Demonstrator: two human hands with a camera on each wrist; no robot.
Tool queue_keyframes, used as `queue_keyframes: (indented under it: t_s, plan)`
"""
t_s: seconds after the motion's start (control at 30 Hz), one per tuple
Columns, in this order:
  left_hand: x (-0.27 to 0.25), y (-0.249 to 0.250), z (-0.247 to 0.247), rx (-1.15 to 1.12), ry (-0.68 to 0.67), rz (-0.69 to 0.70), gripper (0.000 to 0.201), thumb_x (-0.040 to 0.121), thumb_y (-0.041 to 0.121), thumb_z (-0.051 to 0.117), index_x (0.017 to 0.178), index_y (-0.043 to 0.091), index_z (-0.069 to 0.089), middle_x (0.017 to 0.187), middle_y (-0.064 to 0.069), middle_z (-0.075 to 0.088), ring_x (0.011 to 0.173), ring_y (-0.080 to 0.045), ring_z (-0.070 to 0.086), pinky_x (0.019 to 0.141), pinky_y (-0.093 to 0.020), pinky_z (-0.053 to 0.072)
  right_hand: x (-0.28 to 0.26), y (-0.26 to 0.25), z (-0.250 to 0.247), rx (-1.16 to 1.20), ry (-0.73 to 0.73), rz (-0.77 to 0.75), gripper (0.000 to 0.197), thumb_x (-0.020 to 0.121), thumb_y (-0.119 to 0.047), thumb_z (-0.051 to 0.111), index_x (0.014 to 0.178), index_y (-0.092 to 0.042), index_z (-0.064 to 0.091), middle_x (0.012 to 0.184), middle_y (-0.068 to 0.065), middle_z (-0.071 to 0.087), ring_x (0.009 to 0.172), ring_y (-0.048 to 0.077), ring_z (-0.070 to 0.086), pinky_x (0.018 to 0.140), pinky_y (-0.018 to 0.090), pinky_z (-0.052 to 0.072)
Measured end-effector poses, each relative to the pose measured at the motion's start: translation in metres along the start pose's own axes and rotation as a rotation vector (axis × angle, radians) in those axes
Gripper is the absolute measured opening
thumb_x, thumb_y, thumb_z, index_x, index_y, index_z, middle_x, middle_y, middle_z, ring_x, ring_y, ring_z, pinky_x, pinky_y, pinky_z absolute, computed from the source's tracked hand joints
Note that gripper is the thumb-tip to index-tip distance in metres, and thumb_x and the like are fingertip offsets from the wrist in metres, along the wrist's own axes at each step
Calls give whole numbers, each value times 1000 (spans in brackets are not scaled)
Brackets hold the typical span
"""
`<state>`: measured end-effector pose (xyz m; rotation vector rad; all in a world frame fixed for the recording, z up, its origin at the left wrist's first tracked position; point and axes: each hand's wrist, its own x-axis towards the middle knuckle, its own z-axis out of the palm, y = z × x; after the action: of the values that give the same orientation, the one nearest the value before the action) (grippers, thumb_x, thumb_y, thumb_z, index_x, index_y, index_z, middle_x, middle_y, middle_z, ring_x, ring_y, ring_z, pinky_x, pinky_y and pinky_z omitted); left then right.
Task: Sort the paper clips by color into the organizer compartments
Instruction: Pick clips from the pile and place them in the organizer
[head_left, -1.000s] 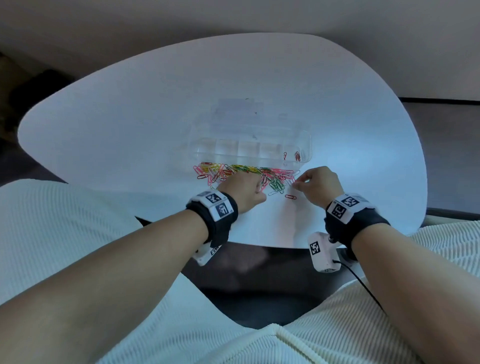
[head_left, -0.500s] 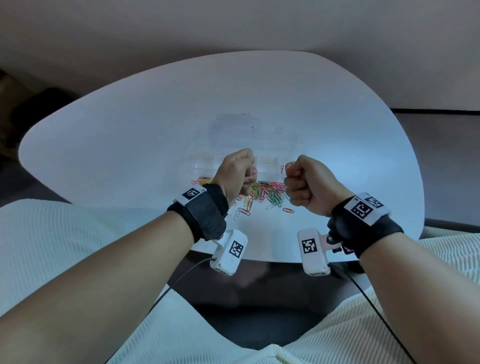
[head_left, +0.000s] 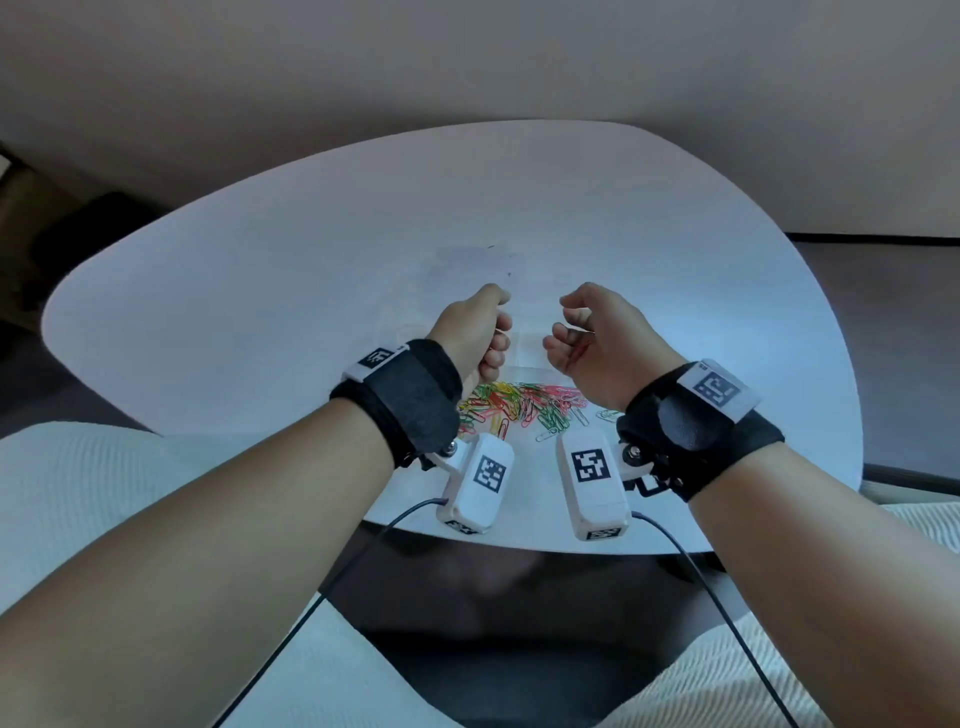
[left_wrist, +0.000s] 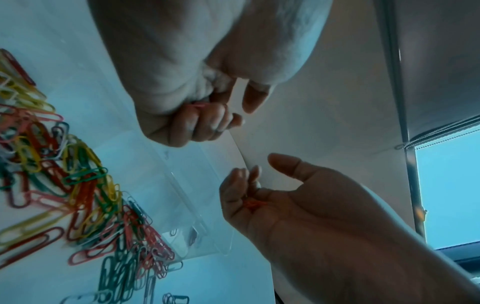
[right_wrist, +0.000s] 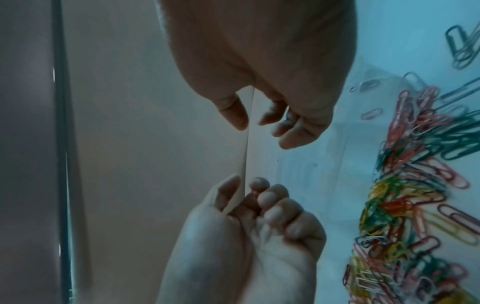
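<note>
A heap of mixed-colour paper clips lies on the white table, just in front of the clear organizer. Both hands hover above the organizer, palms turned toward each other. My left hand is curled into a fist and pinches a red clip against the palm. My right hand is cupped, thumb out, with a few red clips lying under its half-curled fingers. In the left wrist view the organizer holds a couple of clips in its end compartment.
Loose silvery clips lie on the table right of the heap. The table's near edge runs just under my wrists, with white ribbed fabric on both sides of me. A wall stands behind the table.
Both hands have lifted off the clip heap and gone forward over the organizer. The right hand, a tight fist half a second ago, has loosened and turned its palm inward.
</note>
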<state>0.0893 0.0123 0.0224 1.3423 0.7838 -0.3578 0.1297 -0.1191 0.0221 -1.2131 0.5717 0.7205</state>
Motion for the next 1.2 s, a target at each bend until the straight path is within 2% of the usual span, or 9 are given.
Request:
queue_keyframes:
  t_s: [0.23, 0.4, 0.47, 0.5, 0.57, 0.67, 0.77, 1.0, 1.2]
  plan:
    - [12, 9, 12, -6, 84, 30, 25, 96, 27, 44, 87, 7, 57, 69, -2, 47, 57, -15, 45, 53, -22, 36, 14, -3, 0, -104, 45, 110, 50, 85, -42, 62, 120, -8, 51, 135, 17, 46, 125, 27, 50, 96, 32, 44]
    - [12, 13, 27, -104, 29, -8, 27, 100, 25, 42, 102, 0, 52, 78, -9, 46, 62, -17, 44, 56, -23, 40, 3, -11, -8, -36, 70, 34, 51, 90, -41, 61, 123, -3, 52, 122, 12, 53, 78, 18, 49, 71, 22, 43]
    - [13, 11, 32, -100, 2, -21, 28, 100, 28, 44, 107, 1, 50, 90, -12, 47, 72, -19, 48, 62, -24, 43, -4, -18, -17, -24, 79, -6, 41, 92, -38, 59, 117, -6, 52, 145, 19, 42, 118, 24, 57, 97, 25, 44]
    - [14, 10, 33, -80, -10, -33, 31, 99, 30, 45, 111, 2, 49, 95, -12, 47, 80, -20, 50, 69, -26, 46, -8, -21, -20, -23, 86, -23, 40, 93, -37, 58, 118, -7, 51, 148, 21, 39, 139, 32, 37, 105, 29, 41]
    - [17, 6, 34, -13, -33, -60, 31, 99, 35, 45, 109, 6, 50, 93, -8, 48, 83, -18, 50, 78, -28, 45, -16, -25, -28, -27, 95, -72, 44, 94, -35, 57, 127, -7, 48, 138, 21, 46, 127, 31, 50, 104, 32, 43]
    - [12, 8, 31, -13, -70, -78, 26, 101, 34, 43, 84, 15, 48, 80, -5, 42, 67, -15, 43, 67, -26, 42, -25, -23, -38, -67, 79, -120, 41, 95, -32, 55, 129, -9, 53, 127, 17, 55, 118, 29, 57, 98, 34, 48]
    - [-1, 9, 27, 53, -70, 45, 35, 100, 28, 44, 123, 3, 55, 116, -15, 56, 101, -25, 57, 93, -34, 47, -37, -17, -49, -178, 57, -123, 23, 96, -30, 52, 106, -13, 62, 108, 10, 68, 93, 26, 67, 79, 34, 52]
    - [-26, -18, -10, 798, 79, 429, 13, 82, 11, 61, 81, 22, 68, 76, 8, 65, 70, -11, 61, 65, -21, 49, -28, 10, -63, -771, 82, -223, 11, 89, -14, 63, 90, -8, 72, 81, 7, 72, 58, 15, 60, 53, 25, 49]
    - [-25, -52, -45, 957, 98, 428, 7, 82, 18, 66, 83, 24, 70, 81, 6, 69, 78, -14, 65, 74, -27, 55, -13, 43, -63, -1239, 110, -366, 8, 82, -15, 72, 75, -16, 74, 63, -5, 65, 56, 9, 60, 47, 18, 45]
